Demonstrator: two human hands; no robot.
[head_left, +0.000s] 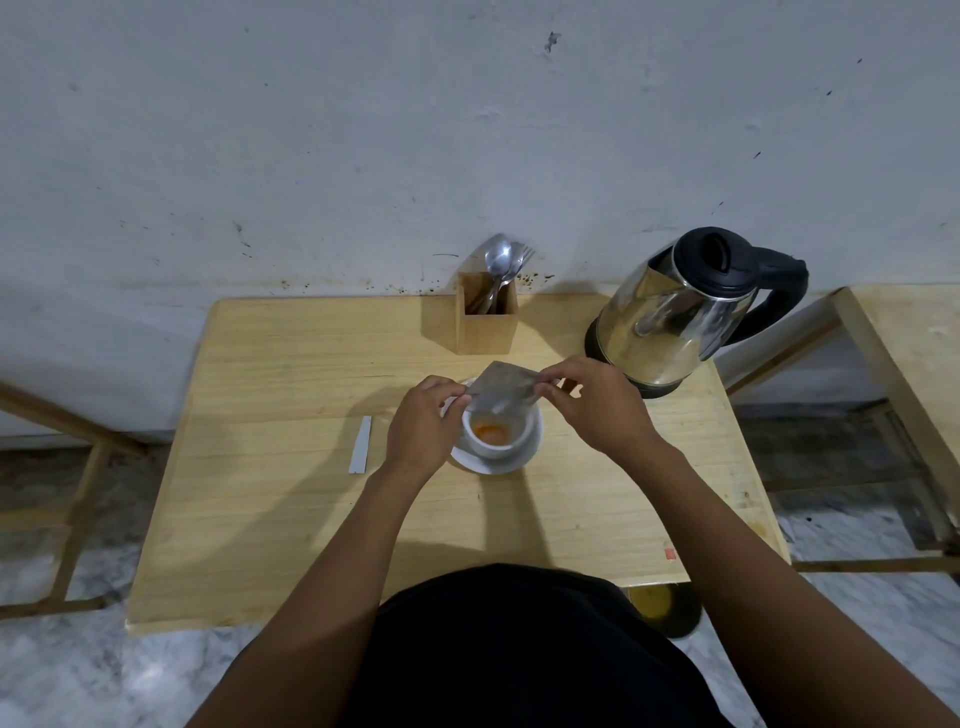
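Observation:
A white cup (496, 435) stands on a white saucer (524, 457) in the middle of the wooden table (291, 499). Orange powder lies in the bottom of the cup. A silvery sachet (506, 387) is tilted just above the cup's far rim. My left hand (423, 428) pinches the sachet's left corner, and my right hand (592, 402) pinches its right corner. The sachet's lower edge hangs over the cup opening.
A torn-off white strip (361, 445) lies on the table left of my left hand. A wooden holder with spoons and a fork (487, 312) stands at the back. A steel electric kettle (685, 312) sits back right. Another table (914, 353) is to the right.

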